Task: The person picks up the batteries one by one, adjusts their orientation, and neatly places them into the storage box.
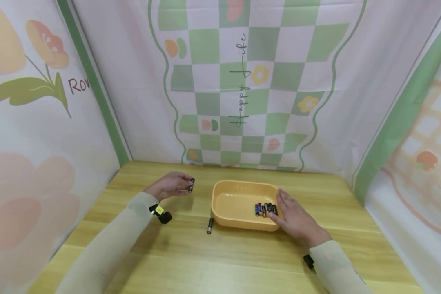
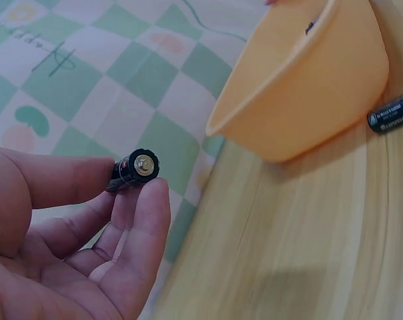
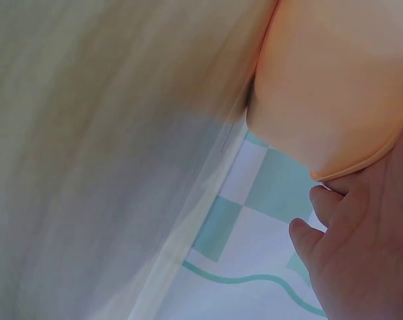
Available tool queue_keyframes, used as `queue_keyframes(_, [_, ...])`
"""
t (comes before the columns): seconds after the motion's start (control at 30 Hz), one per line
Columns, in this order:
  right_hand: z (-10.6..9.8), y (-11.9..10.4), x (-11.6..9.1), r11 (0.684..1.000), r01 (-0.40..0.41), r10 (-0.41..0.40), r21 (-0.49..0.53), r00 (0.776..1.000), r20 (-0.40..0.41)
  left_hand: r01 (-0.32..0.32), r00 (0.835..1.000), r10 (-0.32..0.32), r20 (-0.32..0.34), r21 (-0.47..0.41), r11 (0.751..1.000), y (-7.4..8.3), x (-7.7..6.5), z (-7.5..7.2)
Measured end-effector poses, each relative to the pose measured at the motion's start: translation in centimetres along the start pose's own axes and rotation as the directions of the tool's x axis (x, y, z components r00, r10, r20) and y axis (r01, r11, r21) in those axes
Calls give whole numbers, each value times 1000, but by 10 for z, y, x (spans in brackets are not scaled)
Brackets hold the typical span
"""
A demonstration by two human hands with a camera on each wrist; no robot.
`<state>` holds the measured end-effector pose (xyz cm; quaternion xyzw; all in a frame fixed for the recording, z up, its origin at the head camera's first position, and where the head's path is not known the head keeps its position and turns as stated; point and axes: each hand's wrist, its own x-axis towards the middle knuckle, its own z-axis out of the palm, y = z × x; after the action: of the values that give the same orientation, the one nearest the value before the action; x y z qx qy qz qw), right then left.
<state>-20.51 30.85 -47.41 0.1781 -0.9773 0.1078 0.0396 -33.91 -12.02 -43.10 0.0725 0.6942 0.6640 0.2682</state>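
Between thumb and fingertips my left hand [image 1: 173,185] pinches a black battery [image 2: 131,170], held above the table left of a yellow plastic tray [image 1: 231,222]. The left wrist view shows the battery's metal end with its raised nub. At the tray's right end my right hand [image 1: 297,218] grips the rim, its thumb reaching over the inside and the fingers along the outer side. Several small batteries [image 1: 265,210], black, blue and reddish, lie side by side in the right part of the tray, near that thumb. Another black battery [image 1: 210,226] lies on the table by the tray's left front corner.
The wooden table [image 1: 239,261] carries the tray near its far side. Behind it hangs a green and white checked cloth [image 1: 239,102]. Printed curtains [image 1: 29,163] close off the left and right sides.
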Motion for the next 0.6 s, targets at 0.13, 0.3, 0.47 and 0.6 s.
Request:
queue_keyframes(0.13, [1,0,0,1000,1,-1,-3,1000,2,-5,1000,5,20,0,1000,5,3,8])
queue_keyframes(0.3, [2,2,0,1000,2,-2,-6,1000,-2,-5,1000,5,30,-13,1000,10,7,16])
queue_keyframes(0.47, [2,2,0,1000,-3,3,1,1000,2,0,999,1,35,-30,1000,14,10,26])
queue_keyframes(0.6, [2,2,0,1000,-2,2,-1,1000,3,-5,999,6,34,-23,1000,15,12,33])
